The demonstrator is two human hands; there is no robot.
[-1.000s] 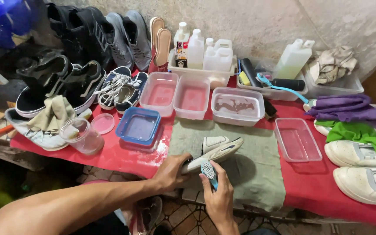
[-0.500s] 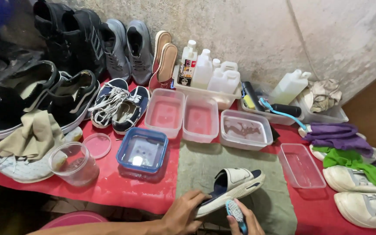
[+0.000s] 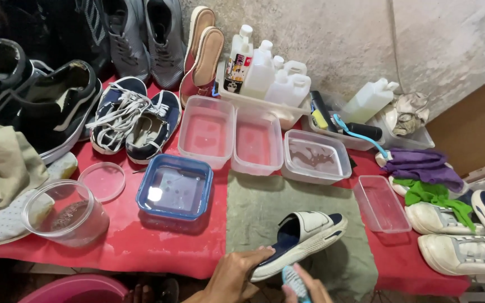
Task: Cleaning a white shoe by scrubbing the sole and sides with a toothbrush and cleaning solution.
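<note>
Left hand (image 3: 237, 275) grips the heel of the white slide sandal (image 3: 301, 238) at the table's near edge, on the grey-green towel (image 3: 259, 210); heel end overhangs the edge. Right hand (image 3: 304, 289) is closed around a blue brush (image 3: 294, 279), mostly cut off by the frame. Risk: hard scrubbing could tip the sandal off the edge, or drag the towel. Further back, the blue tub (image 3: 175, 191) and clear tubs (image 3: 206, 130) hold water; a jolt could slop it onto the red cloth (image 3: 141, 241).
</note>
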